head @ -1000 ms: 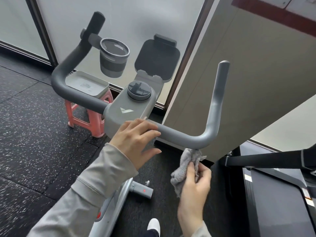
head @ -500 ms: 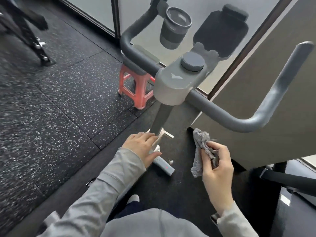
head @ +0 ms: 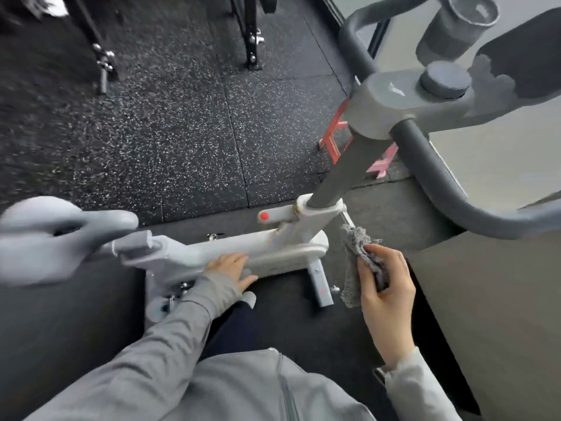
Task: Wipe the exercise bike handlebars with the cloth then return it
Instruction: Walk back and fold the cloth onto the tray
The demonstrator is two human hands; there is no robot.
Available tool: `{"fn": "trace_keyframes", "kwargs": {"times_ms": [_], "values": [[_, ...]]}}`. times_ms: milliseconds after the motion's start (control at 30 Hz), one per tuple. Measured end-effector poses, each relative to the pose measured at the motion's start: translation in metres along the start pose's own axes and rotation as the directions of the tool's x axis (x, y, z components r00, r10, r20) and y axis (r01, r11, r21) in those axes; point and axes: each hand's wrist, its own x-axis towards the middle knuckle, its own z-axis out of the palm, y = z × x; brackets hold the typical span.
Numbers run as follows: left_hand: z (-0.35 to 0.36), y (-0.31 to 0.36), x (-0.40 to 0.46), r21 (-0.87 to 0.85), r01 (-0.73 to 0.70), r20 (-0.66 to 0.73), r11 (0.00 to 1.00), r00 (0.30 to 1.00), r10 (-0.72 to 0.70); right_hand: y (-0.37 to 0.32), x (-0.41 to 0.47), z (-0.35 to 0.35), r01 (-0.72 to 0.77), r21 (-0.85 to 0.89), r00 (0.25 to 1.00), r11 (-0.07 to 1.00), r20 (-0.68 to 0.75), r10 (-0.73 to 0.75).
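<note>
Speckled gym floor [head: 182, 141]; R hand [head: 385, 287] grips cloth [head: 358, 253], L hand [head: 230, 267] flat, open on bike frame [head: 273, 247].

Light grey long-sleeved top [head: 243, 387], smooth fabric, soft folds over chest. Zip line [head: 287, 390] runs down front of top, same grey tone. Left sleeve [head: 170, 338] long, cuff reaches over back of left hand [head: 231, 268] like half-glove, only fingers bare. Right sleeve [head: 422, 387] paler grey, cuff ends at wrist, right hand [head: 385, 290] fully bare. Dark navy trousers [head: 233, 326] visible between sleeve and top. No rings or watch seen; picture somewhat blurred.
</note>
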Motion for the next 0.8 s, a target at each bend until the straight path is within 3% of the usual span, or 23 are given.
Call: {"fn": "trace_keyframes", "kwargs": {"times_ms": [233,433,600,700,800], "values": [[0.071,-0.039,-0.101,-0.242,0.310,0.006,0.919,0.948,-0.318,-0.003,-0.025,0.009,0.040,0.098,0.958,0.994,0.279,-0.066],[0.115,-0.068,-0.171,-0.338,0.568,0.160,0.751,0.821,-0.548,-0.018,-0.037,0.035,0.082,0.173,0.895,0.982,0.421,-0.149],[0.142,-0.096,-0.219,-0.326,0.693,0.221,0.643,0.718,-0.661,-0.044,-0.045,0.074,0.127,0.174,0.823,0.976,0.532,-0.202],[0.156,-0.114,-0.249,-0.330,0.736,0.271,0.591,0.674,-0.687,-0.083,-0.060,0.110,0.214,0.204,0.762,0.955,0.577,-0.294],[0.175,-0.141,-0.287,-0.376,0.752,0.278,0.542,0.649,-0.708,-0.142,-0.103,0.158,0.289,0.307,0.634,0.907,0.648,-0.422]]}}
